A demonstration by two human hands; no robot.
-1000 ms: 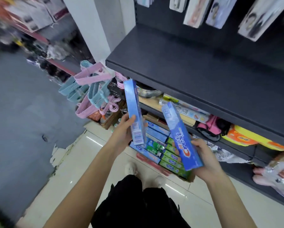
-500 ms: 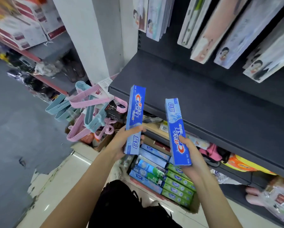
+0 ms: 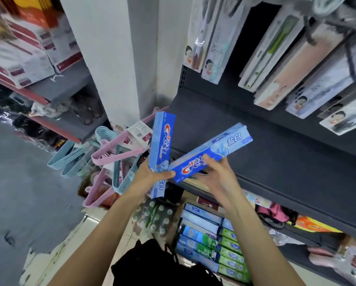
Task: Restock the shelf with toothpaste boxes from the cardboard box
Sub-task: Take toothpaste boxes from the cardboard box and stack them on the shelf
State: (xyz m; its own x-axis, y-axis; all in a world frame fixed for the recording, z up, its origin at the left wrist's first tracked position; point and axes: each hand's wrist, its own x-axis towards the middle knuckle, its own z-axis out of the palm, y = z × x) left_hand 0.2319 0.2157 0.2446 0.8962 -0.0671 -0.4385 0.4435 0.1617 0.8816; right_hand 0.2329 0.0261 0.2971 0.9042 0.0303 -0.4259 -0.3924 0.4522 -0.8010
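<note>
My left hand (image 3: pixel 147 178) grips a blue Crest toothpaste box (image 3: pixel 161 141) that stands nearly upright. My right hand (image 3: pixel 218 174) holds a second blue Crest box (image 3: pixel 212 152), tilted with its far end up and to the right over the dark shelf (image 3: pixel 276 157). The two boxes almost meet at their lower ends, just in front of the shelf's front edge. Below, on the floor, the cardboard box (image 3: pixel 212 242) holds several blue and green toothpaste boxes lying in rows.
Toothbrush packs (image 3: pixel 272 58) hang above the dark shelf. Pink and blue plastic hangers (image 3: pixel 111 157) hang to the left of the shelf corner, beside a white pillar (image 3: pixel 111 58). The lower shelf holds assorted goods (image 3: pixel 309 223). Stacked cartons (image 3: pixel 24 48) sit at upper left.
Both hands have risen toward the shelf. The right box has swung from nearly upright to a slant over the shelf, and its lower end has come close to the left box.
</note>
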